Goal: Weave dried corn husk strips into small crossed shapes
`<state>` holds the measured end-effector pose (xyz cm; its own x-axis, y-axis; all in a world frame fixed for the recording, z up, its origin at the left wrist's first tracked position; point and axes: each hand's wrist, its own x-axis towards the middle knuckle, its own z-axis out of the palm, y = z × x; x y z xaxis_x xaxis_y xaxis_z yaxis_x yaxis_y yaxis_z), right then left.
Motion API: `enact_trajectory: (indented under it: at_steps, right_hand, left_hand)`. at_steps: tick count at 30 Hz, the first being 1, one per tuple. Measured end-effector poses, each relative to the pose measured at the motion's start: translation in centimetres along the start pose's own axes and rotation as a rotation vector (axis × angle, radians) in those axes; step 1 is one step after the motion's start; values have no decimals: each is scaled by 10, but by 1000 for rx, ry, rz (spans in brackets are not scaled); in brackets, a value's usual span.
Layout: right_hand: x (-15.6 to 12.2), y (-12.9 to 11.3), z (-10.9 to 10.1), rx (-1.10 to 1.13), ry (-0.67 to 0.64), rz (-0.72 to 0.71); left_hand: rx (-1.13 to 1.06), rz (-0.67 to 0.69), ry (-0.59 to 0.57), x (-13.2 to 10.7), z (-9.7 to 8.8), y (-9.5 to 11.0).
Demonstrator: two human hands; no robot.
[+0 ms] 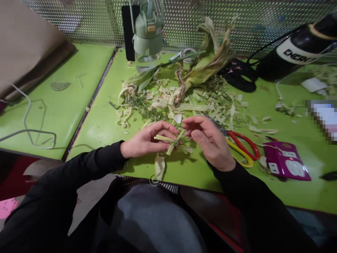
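Note:
My left hand (151, 138) pinches a small bundle of crossed corn husk strips (172, 146), pale green and tied or bunched at the middle. To its right, my right hand (210, 140) is curved, thumb apart from the fingers, its fingertips close beside the strips. Whether they touch a strip cannot be made out. A pale piece of husk (159, 167) lies at the table's front edge below the left hand. Scissors with red and yellow handles (243, 147) lie just right of the right hand, their blades partly behind it.
Cut husk scraps (163, 98) cover the table behind my hands, with a larger dried corn husk (207, 66). A green water bottle (147, 38) stands at the back by a perforated screen (184, 21). A black bottle (297, 49), a purple packet (286, 160) and a phone (326, 117) are at right.

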<state>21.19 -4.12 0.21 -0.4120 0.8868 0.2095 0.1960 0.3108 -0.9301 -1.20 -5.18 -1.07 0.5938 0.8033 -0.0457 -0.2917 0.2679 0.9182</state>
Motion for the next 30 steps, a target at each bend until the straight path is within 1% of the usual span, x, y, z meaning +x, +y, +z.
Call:
enact_trajectory:
  at_steps: [2, 4, 9, 12, 15, 20, 25, 30]
  right_hand:
    - [1, 3, -1, 3, 8, 16]
    - [0, 6, -1, -15, 9, 10]
    - [-1, 8, 2, -69, 92, -58]
    - [1, 7, 3, -104, 85, -115]
    - [4, 5, 2, -164, 79, -141]
    - [7, 4, 3, -253, 70, -155]
    - [6, 2, 5, -323, 43, -174]
    - [4, 5, 7, -365, 86, -148]
  left_hand:
    - [4, 2, 12, 3, -1, -1]
    - [-37, 4, 30, 5, -2, -2]
    - [-148, -24, 87, 7, -2, -4]
    - [-159, -29, 98, 8, -2, -4]
    - [-152, -24, 102, 9, -1, -5]
    - [-123, -82, 150, 9, -1, -7]
    - [-89, -93, 205, 10, 0, -7]
    - [-174, -90, 268, 11, -1, -7]
